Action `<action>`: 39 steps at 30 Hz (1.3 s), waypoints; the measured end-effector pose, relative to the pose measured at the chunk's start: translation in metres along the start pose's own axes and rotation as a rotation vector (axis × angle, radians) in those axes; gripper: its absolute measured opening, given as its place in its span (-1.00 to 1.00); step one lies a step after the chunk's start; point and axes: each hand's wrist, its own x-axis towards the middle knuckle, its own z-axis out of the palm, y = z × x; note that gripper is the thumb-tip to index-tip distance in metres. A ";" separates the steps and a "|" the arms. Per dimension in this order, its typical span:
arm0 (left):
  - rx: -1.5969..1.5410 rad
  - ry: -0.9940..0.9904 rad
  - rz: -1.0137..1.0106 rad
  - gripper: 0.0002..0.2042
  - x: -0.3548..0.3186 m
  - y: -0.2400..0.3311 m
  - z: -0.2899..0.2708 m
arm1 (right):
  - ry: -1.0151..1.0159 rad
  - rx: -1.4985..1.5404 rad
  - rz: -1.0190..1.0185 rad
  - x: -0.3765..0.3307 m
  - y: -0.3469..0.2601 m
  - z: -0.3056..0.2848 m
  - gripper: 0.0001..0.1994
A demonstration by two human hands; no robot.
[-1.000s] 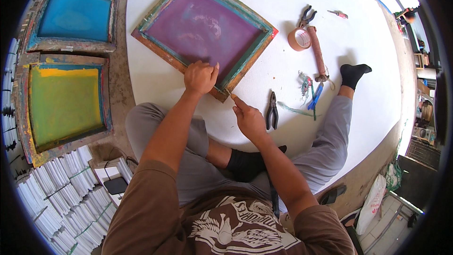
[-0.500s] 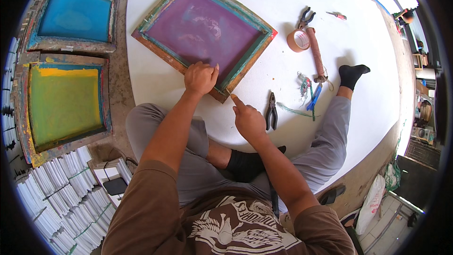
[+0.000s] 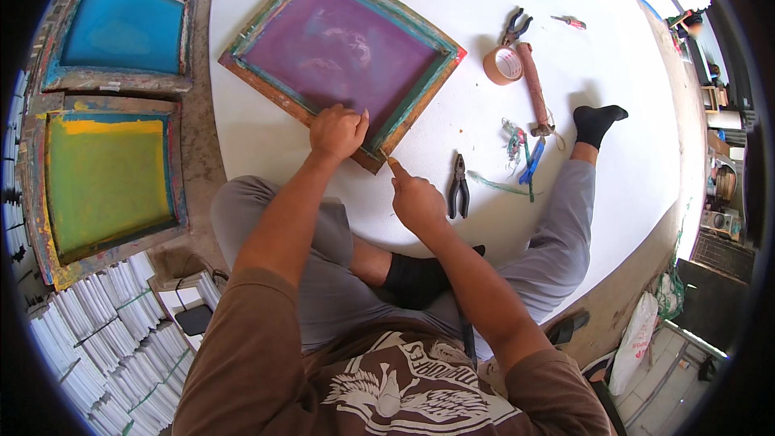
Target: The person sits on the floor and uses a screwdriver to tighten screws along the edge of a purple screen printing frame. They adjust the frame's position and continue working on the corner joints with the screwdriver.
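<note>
Curled left hand [image 3: 339, 133] grips the rectangular purple-meshed wooden frame [image 3: 343, 48] beside its near corner; right hand [image 3: 420, 202] clasps a slim tan-tipped tool [image 3: 392, 161] there.

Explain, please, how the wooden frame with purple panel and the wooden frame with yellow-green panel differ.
The purple-panelled wooden frame lies on the white sheet; the yellow-green-panelled wooden frame lies beyond the sheet's left edge. The purple frame sits diagonally, while the yellow-green frame sits nearly straight in the picture. The left hand touches the purple frame; no hand is on the yellow-green frame. Both are four-sided and paint-stained.
</note>
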 end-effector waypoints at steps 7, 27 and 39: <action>0.006 -0.032 0.007 -0.53 0.001 0.000 -0.003 | -0.066 -0.180 0.081 -0.007 -0.031 -0.011 -0.43; -0.005 -0.014 0.015 -0.52 0.001 0.001 -0.003 | 0.135 -0.101 0.008 -0.005 0.000 0.021 -0.51; -0.004 -0.022 0.014 -0.51 -0.002 -0.008 0.003 | 0.125 0.194 -0.088 0.008 0.027 0.034 -0.48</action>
